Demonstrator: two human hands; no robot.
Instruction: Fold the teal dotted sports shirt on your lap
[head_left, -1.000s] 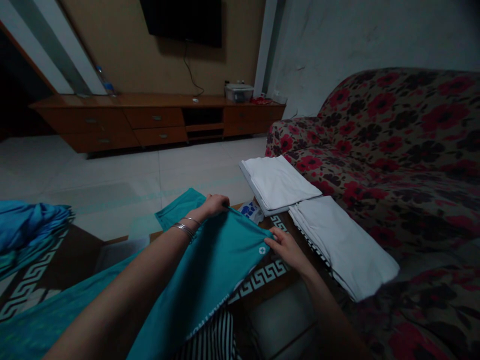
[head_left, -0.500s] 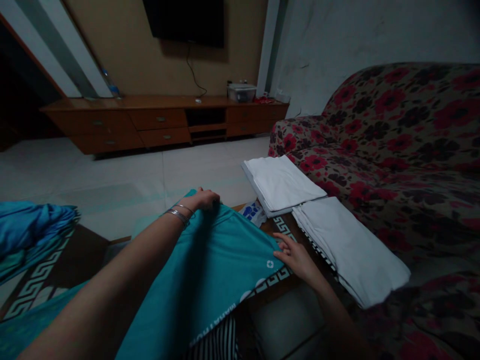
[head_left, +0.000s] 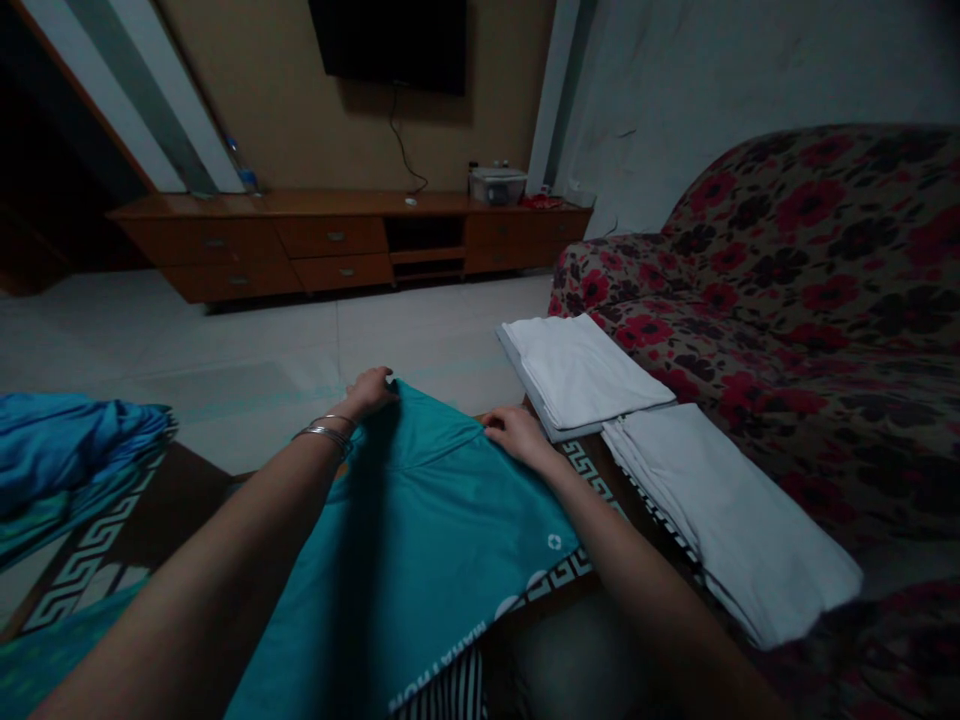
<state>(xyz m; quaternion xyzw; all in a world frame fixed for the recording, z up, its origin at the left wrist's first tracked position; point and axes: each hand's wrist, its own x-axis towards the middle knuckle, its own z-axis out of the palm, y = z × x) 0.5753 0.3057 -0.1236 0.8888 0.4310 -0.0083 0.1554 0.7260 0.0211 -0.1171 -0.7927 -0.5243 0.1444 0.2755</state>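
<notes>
A teal shirt point(head_left: 442, 540) with white "MARATHON" lettering along its near right edge lies spread in front of me, partly folded. At its far corner, my left hand point(head_left: 373, 388), with silver bangles on the wrist, is closed on the fabric. My right hand point(head_left: 519, 436) pinches the shirt's far right edge, where a seam runs to the fingers. A dark shadow crosses the cloth below my left hand. Beneath the shirt, a table cover with a Greek-key border point(head_left: 592, 475) and a black-and-white striped cloth point(head_left: 450, 692) show in part.
Folded white cloths point(head_left: 589, 370) and another white folded piece point(head_left: 735, 520) lie to the right, beside a flowered sofa point(head_left: 757, 275). On the left is a heap of blue-green clothing point(head_left: 71, 450). A wooden TV cabinet point(head_left: 337, 240) stands along the far wall.
My right hand has moved from beside the small white logo to the shirt's far right edge. My left hand has shifted left with the far corner. The view has turned slightly left.
</notes>
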